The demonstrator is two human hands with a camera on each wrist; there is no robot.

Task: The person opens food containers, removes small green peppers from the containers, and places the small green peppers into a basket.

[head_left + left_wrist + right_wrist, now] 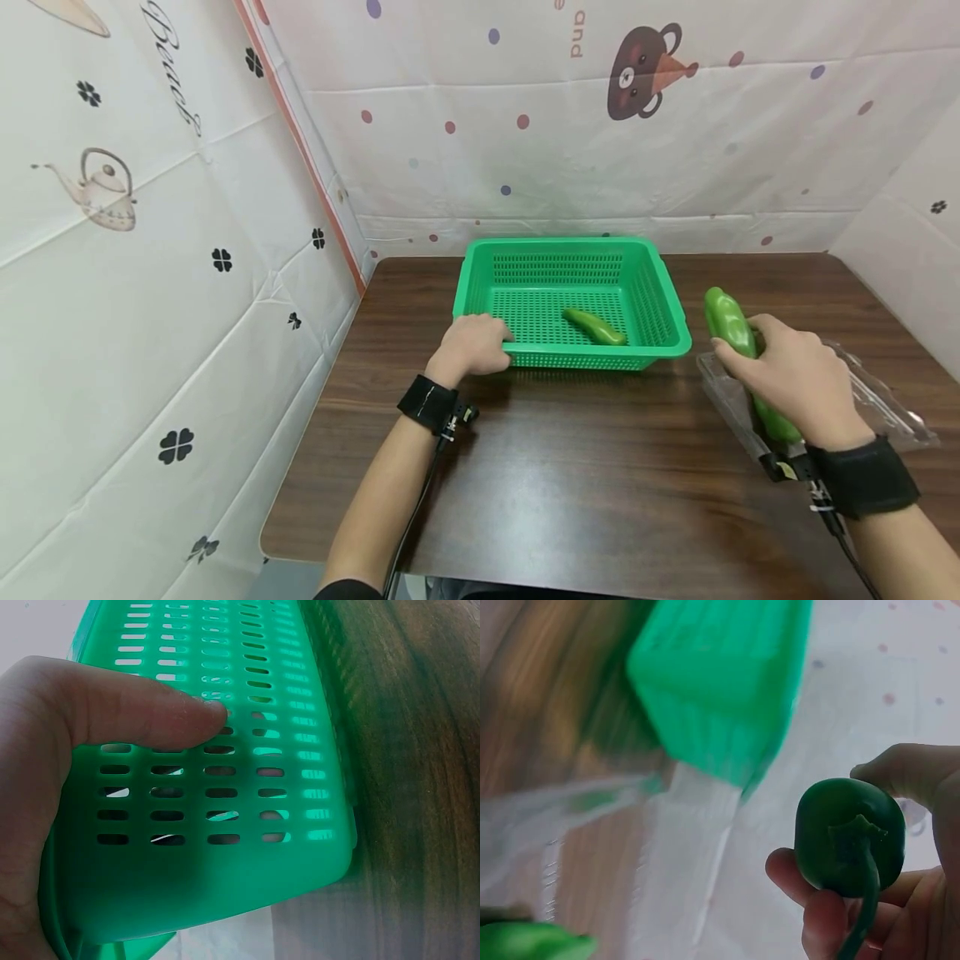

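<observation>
Leftmost, we see our left hand (474, 346) at the near left corner of the green plastic basket (667, 310), fingers curled over the rim and gripping it; in the left wrist view the thumb (142, 712) lies flat against the slotted outer wall of the basket (225, 847), which rests on the dark wooden table (540, 483). Inside the basket, on its perforated floor and right of centre, lies a slim green pepper (595, 327), apart from the walls. Moving right, past the basket's near right corner, our right hand (798, 383) grasps a larger green pepper (727, 321), its fingers wrapped round the middle so that the blunt end sticks out toward the basket and the other end shows below the palm near the wrist strap. In the right wrist view that pepper (849, 834) is seen end-on, stem facing the camera, pinched between the thumb above and the fingers (821, 919) beneath, with the basket (720, 682) blurred beyond it. Under and just right of this hand sits a clear plastic tray (885, 400) on the table; whether the held pepper touches it we cannot tell. Patterned white sheets (525, 142) wall in the table on three sides.
</observation>
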